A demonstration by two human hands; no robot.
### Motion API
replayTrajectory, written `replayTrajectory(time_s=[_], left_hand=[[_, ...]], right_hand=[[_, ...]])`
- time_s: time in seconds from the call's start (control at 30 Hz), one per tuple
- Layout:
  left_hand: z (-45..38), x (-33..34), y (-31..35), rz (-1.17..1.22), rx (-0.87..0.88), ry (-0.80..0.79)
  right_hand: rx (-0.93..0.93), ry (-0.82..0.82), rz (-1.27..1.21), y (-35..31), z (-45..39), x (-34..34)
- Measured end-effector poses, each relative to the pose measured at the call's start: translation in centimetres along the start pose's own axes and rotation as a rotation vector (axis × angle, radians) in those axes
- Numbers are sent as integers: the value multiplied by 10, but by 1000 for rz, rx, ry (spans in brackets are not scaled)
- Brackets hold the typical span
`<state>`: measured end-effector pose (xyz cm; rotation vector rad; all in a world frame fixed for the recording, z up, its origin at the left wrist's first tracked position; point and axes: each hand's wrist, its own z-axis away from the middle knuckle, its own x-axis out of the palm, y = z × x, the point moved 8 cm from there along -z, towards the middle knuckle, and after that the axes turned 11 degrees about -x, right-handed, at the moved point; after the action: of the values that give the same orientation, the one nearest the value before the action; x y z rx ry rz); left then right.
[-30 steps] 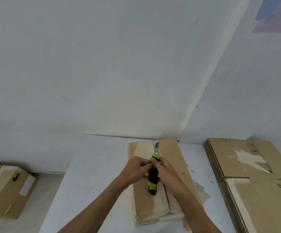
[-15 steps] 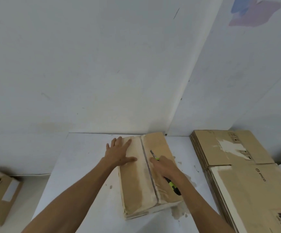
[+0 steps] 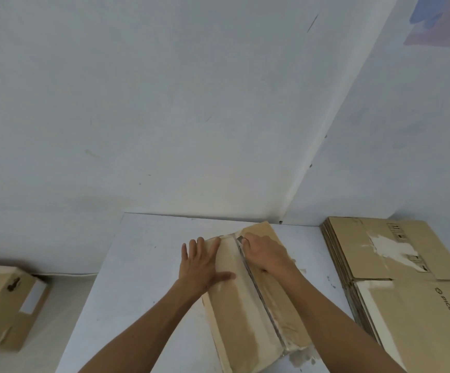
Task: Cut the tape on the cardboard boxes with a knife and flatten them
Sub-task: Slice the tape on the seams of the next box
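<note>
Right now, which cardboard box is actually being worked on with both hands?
The box on the white table, left hand flat on it, right hand at its seam. The floor box lies untouched.

A brown cardboard box (image 3: pixel 248 313) with a taped centre seam lies on a white table (image 3: pixel 137 265), running from 6 toward 12 o'clock. The left hand (image 3: pixel 202 262) presses flat on its left flap, fingers spread, while the right hand (image 3: pixel 266 254) grips a knife (image 3: pixel 241 240), blade tip at the seam's far end. At 3 o'clock sits a stack of flattened brown boxes (image 3: pixel 406 278); at 9 o'clock, a small cardboard carton (image 3: pixel 6 305).
</note>
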<state>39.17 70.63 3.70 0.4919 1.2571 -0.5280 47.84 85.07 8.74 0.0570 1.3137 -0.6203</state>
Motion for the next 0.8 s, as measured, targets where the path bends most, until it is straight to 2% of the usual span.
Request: replayTrajectory(time_s=[0.2, 0.5, 0.8], left_hand=[[-2, 3, -1, 64, 21, 2], [-2, 3, -2, 90, 16, 35], [-3, 7, -3, 85, 5, 17]], right_hand=[[-9, 23, 146, -2, -22, -1], [-39, -5, 96, 0, -38, 10], [-53, -155, 56, 3, -41, 17]])
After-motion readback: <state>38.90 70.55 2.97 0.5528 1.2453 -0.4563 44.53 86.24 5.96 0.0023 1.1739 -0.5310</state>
